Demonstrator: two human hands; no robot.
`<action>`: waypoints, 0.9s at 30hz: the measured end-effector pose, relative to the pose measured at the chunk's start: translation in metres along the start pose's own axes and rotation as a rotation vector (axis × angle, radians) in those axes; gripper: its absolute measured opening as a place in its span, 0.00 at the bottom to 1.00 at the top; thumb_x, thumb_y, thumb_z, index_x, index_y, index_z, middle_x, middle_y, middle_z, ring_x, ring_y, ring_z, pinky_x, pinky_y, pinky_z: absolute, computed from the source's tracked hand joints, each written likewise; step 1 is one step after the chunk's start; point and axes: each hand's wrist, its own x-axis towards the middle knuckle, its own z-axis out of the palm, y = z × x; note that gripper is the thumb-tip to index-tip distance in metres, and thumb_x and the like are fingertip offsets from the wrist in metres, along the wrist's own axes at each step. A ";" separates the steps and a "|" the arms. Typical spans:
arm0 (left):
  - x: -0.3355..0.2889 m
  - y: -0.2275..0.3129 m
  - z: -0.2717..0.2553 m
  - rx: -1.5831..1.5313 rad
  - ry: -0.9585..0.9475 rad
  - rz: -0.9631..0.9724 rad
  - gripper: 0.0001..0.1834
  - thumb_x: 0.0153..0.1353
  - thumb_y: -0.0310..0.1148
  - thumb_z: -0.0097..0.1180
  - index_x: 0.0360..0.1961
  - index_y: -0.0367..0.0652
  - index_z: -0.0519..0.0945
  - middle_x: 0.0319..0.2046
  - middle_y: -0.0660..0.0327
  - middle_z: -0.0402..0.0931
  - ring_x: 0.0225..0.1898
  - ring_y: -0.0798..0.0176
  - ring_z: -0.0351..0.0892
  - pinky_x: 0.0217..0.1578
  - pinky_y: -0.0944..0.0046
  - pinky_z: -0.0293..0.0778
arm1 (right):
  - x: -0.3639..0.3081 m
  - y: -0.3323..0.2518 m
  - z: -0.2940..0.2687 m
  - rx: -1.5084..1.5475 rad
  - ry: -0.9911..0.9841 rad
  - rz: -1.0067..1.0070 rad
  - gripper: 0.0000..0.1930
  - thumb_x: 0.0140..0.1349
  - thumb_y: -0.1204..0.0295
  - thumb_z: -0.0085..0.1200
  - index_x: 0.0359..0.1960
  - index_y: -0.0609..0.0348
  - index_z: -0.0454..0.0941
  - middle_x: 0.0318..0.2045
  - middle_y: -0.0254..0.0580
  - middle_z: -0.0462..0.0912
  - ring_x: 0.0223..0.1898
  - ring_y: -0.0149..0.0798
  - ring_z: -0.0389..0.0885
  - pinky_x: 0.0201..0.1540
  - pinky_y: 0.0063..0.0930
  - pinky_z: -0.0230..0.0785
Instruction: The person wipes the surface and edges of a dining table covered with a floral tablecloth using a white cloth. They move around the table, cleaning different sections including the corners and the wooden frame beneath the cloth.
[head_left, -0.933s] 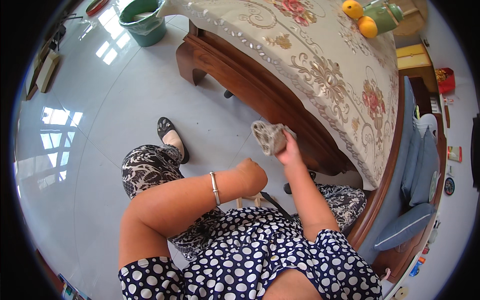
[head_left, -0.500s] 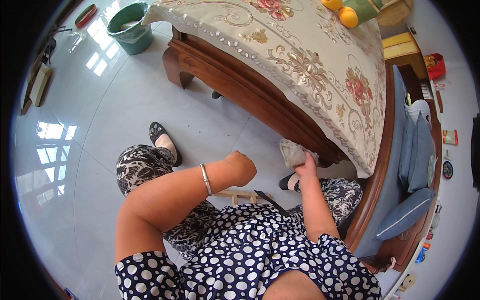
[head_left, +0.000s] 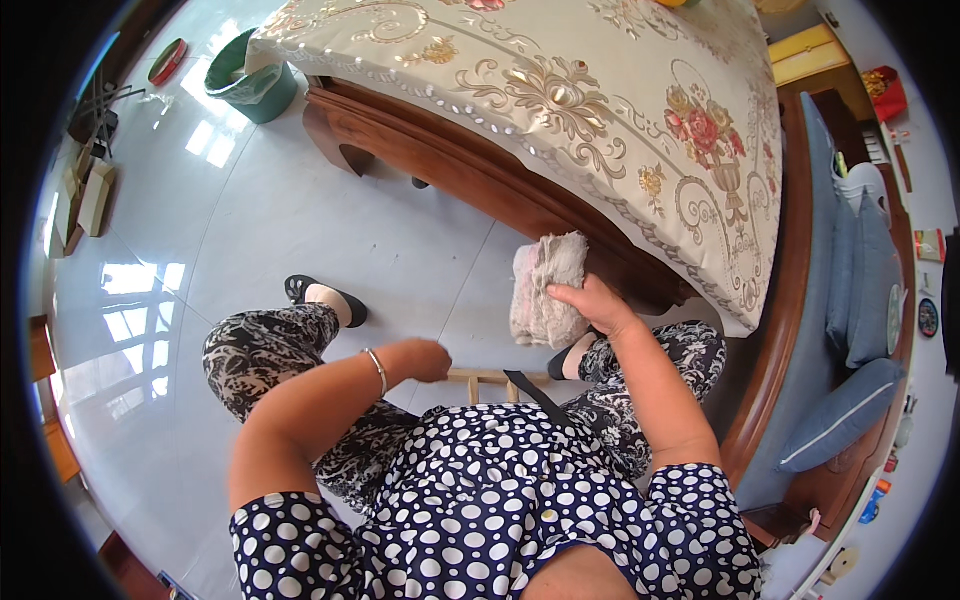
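Grey-white rag (head_left: 545, 290) hangs from the right hand (head_left: 592, 305), fingers clamped on its edge, just beside the dark wooden table frame (head_left: 470, 170). Left hand (head_left: 430, 360) is a closed fist over the knee, holding nothing visible. Tablecloth (head_left: 560, 90) drapes the table above. Green bucket (head_left: 255, 80) sits far off on the floor (head_left: 200, 230).

A seated person's right hand (head_left: 592, 303) grips a pale, crumpled cloth rag (head_left: 545, 290) beside a dark wooden table (head_left: 470, 175) draped in an embroidered cream tablecloth (head_left: 600, 100). The left hand (head_left: 432, 360), closed, hovers above the knees.
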 end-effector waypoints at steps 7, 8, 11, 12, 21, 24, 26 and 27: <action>0.028 0.007 0.072 -0.444 -0.478 0.136 0.17 0.59 0.35 0.44 0.44 0.40 0.78 0.36 0.58 0.78 0.28 0.64 0.75 0.23 0.63 0.72 | 0.002 0.005 -0.009 -0.552 0.050 -0.083 0.20 0.53 0.65 0.55 0.44 0.66 0.75 0.38 0.53 0.81 0.42 0.46 0.80 0.47 0.33 0.69; 0.032 0.010 0.089 -0.642 -0.411 0.190 0.17 0.59 0.35 0.45 0.47 0.40 0.76 0.40 0.58 0.78 0.32 0.64 0.76 0.27 0.62 0.74 | 0.001 0.002 -0.005 -0.544 0.047 -0.096 0.19 0.52 0.64 0.55 0.42 0.66 0.76 0.37 0.56 0.81 0.41 0.51 0.79 0.45 0.35 0.70; 0.021 0.033 0.065 -0.888 -0.506 0.146 0.23 0.56 0.33 0.54 0.53 0.39 0.72 0.51 0.53 0.74 0.51 0.59 0.71 0.54 0.59 0.65 | -0.001 -0.002 -0.001 -0.606 0.026 -0.043 0.19 0.52 0.64 0.55 0.41 0.66 0.76 0.36 0.57 0.80 0.40 0.53 0.79 0.45 0.36 0.70; 0.020 0.032 0.070 -0.894 -0.524 0.141 0.22 0.57 0.33 0.54 0.53 0.39 0.73 0.51 0.54 0.74 0.51 0.59 0.72 0.54 0.59 0.65 | -0.002 -0.012 0.005 -0.593 0.018 -0.014 0.17 0.52 0.66 0.55 0.40 0.66 0.76 0.36 0.58 0.80 0.40 0.55 0.79 0.44 0.38 0.70; -0.011 0.032 0.033 -0.922 -0.535 0.120 0.17 0.59 0.35 0.51 0.48 0.40 0.76 0.46 0.54 0.77 0.47 0.59 0.75 0.50 0.59 0.68 | 0.011 -0.003 0.002 -0.436 0.012 0.060 0.20 0.52 0.67 0.57 0.44 0.66 0.74 0.40 0.55 0.79 0.44 0.53 0.77 0.47 0.35 0.68; -0.010 0.028 0.031 -0.910 -0.557 0.119 0.17 0.59 0.35 0.51 0.48 0.41 0.76 0.45 0.54 0.77 0.46 0.59 0.75 0.50 0.59 0.69 | 0.006 -0.003 -0.005 -0.391 0.018 0.063 0.22 0.53 0.67 0.57 0.49 0.63 0.72 0.45 0.53 0.77 0.48 0.51 0.74 0.53 0.35 0.64; -0.010 0.019 0.028 -0.890 -0.582 0.118 0.17 0.59 0.35 0.51 0.48 0.41 0.76 0.45 0.54 0.77 0.46 0.59 0.75 0.49 0.59 0.69 | 0.004 -0.001 -0.004 -0.415 0.082 -0.045 0.19 0.53 0.69 0.57 0.46 0.65 0.74 0.42 0.52 0.79 0.45 0.49 0.77 0.50 0.34 0.67; -0.009 0.015 0.025 -0.878 -0.597 0.118 0.17 0.59 0.35 0.51 0.48 0.41 0.76 0.44 0.54 0.78 0.45 0.59 0.76 0.49 0.59 0.69 | 0.003 0.001 -0.004 -0.429 0.121 -0.097 0.18 0.53 0.70 0.57 0.44 0.66 0.75 0.40 0.51 0.80 0.44 0.47 0.79 0.48 0.34 0.68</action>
